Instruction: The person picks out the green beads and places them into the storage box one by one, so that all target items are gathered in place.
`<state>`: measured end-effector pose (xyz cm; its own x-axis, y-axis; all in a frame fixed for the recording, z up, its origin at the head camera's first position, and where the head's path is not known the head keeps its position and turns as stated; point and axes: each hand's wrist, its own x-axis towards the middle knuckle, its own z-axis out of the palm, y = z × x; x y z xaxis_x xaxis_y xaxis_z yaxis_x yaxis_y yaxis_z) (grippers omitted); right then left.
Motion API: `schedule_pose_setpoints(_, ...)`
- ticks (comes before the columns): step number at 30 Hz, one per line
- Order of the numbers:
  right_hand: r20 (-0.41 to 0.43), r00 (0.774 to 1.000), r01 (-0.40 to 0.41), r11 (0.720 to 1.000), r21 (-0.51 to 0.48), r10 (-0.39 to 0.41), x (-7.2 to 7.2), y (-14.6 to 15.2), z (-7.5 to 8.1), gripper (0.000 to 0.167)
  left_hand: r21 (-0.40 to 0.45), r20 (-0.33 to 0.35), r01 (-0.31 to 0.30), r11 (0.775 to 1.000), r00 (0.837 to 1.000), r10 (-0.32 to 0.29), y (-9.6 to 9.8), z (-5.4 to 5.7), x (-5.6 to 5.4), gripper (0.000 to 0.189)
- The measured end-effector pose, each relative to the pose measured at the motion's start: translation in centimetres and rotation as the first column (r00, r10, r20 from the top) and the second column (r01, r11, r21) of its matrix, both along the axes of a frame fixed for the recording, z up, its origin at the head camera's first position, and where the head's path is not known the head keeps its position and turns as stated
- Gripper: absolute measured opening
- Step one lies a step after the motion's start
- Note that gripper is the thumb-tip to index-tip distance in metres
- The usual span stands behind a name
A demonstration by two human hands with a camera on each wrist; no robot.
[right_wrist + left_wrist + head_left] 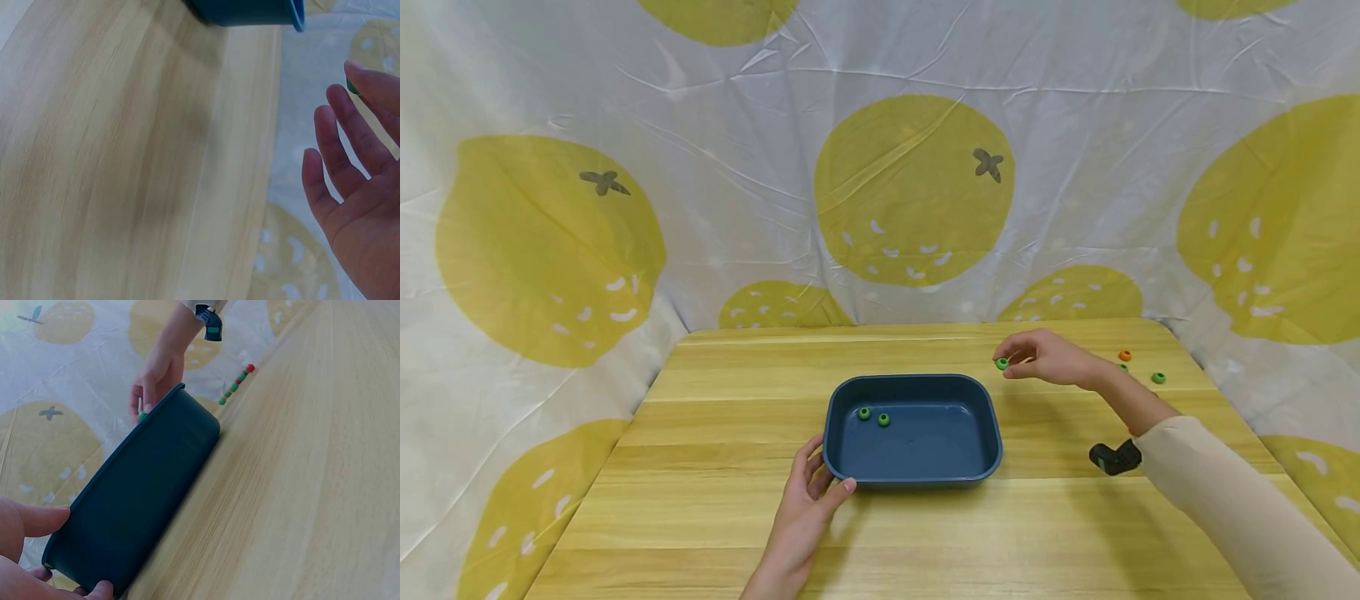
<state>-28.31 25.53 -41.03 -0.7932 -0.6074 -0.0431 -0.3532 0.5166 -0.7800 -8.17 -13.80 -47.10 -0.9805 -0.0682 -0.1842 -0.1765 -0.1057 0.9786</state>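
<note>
A dark blue rectangular tub (917, 482) stands on the wooden table, with two green beads (883, 420) on its floor toward the left. My left hand (801, 512) grips the tub's near left corner, thumb at the rim and fingers along the outer side. Beyond the far right corner, my right hand (1048, 358) is raised over the table and pinches another green bead (1002, 364) between thumb and forefinger. In the right wrist view only a sliver of this bead (353, 87) shows past the thumb, while the other fingers are spread apart.
An orange bead (1125, 355) and a green bead (1159, 377) lie at the far right of the table, near the right forearm. The left wrist view shows several red and green beads (235, 386) there. A black device (1116, 457) sits by the right sleeve. Lemon-patterned cloth (917, 192) hangs behind.
</note>
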Motion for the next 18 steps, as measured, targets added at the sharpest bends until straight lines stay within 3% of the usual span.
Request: schedule_pose_setpoints(18,0.009,0.988,-0.154,0.988,-0.017,0.154,-0.2,-4.4,1.3,0.025,0.007,-0.002,0.001,1.000,1.000,-0.001,0.0,0.0,0.0,0.081)
